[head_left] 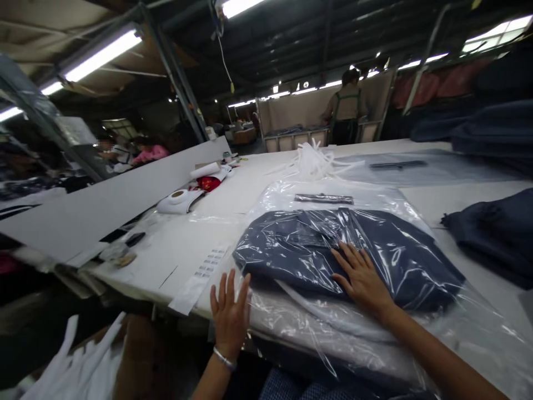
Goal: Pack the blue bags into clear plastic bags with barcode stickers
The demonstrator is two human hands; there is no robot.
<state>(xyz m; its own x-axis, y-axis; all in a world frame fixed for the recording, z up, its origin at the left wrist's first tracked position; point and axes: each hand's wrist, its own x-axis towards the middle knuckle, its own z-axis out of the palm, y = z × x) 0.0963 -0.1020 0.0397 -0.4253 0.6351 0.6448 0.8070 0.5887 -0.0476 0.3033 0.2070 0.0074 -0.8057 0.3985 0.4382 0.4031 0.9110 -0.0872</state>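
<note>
A folded dark navy garment (400, 250) lies inside a clear plastic bag (277, 194) on the white table. My right hand (362, 278) rests on the bag over the garment, fingers spread. At the bag's left edge, by the front of the table, my left hand (230, 311) is raised with its fingers apart and holds nothing. Whether it touches the plastic I cannot tell. The bag's loose part hangs over the table's front edge. Just left of it lies a strip of printed labels (208, 266).
White strips (312, 161) are heaped behind the bag. Another flat plastic bag (441, 166) lies at the back right, near dark folded garments (495, 233). A box of white strips (89, 361) stands below left. A person (346, 105) stands at the back.
</note>
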